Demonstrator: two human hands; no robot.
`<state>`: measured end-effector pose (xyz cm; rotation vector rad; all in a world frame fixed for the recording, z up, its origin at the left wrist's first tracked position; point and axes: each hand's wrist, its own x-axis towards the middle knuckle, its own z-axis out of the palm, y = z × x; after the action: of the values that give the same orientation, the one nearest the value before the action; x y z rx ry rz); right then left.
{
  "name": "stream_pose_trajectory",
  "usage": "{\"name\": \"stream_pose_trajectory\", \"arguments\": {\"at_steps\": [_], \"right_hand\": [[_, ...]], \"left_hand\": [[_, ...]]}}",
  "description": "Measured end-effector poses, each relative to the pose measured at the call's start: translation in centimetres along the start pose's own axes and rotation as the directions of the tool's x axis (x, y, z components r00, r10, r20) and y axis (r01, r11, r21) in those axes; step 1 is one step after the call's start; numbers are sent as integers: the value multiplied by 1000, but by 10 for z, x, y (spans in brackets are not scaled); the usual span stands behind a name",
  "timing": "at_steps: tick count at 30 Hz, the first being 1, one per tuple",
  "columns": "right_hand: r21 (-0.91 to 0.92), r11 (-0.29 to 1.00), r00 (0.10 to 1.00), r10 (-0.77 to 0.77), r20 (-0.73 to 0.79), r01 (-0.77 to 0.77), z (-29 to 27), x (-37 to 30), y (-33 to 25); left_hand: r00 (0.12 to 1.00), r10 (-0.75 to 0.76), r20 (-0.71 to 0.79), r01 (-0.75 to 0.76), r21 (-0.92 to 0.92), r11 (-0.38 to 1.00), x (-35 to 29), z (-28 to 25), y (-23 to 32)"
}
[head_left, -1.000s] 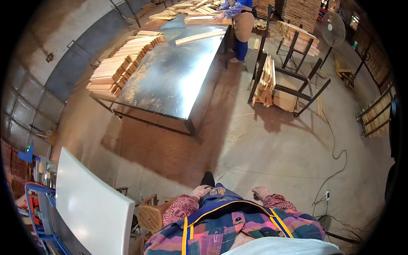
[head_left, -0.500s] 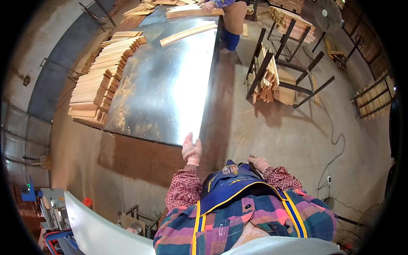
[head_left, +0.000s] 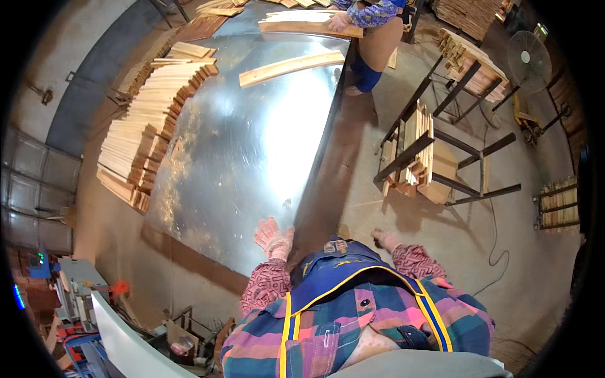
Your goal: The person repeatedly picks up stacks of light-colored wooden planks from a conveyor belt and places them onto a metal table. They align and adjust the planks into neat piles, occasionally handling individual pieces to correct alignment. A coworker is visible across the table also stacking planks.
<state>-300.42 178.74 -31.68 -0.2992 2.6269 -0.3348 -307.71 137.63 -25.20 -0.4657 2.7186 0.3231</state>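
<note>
My left hand [head_left: 272, 238], in a pale pink knit glove, is open with its fingers spread. It reaches over the near corner of a shiny metal-topped table [head_left: 236, 151]; I cannot tell whether it touches the surface. My right hand [head_left: 387, 239], gloved alike, hangs to the right of my dark blue apron [head_left: 343, 264]. Its fingers are blurred and partly turned away, and no object shows in it. A long row of wooden slats [head_left: 135, 135] lines the table's left edge. Farther off, a single slightly curved board [head_left: 291, 67] lies across the metal top.
Across the table's far end, a co-worker's gloved hand [head_left: 339, 22] rests at a stack of boards [head_left: 302, 26]. On the right stands a dark metal frame [head_left: 460, 142] holding wood pieces. A fan [head_left: 528, 57], a pallet jack [head_left: 528, 123] and a floor cable [head_left: 495, 233] are beyond. Machinery [head_left: 79, 290] stands lower left.
The table's near corner has come closer to me. My left hand has spread its fingers over it. The co-worker's hand has shifted rightward in view, and the metal frame appears farther right.
</note>
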Motion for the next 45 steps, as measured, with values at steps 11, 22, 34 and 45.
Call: {"name": "stream_pose_trajectory", "arguments": {"at_steps": [11,22,34,45], "right_hand": [[934,233,933,302,194,-270,-126,231,120],[-244,901,906,-399,-143,358,-300,414,132],[-161,971,981,-188,-53,178,-503,634,63],[40,967,905,-249,344,251,-552,733,39]], "left_hand": [[948,-97,304,56,141,988,94,-56,104],[957,-139,256,119,92,989,110,-51,104],[575,-762,298,804,-32,594,178,-92,234],[570,-784,245,801,-378,464,274,-108,330]]}}
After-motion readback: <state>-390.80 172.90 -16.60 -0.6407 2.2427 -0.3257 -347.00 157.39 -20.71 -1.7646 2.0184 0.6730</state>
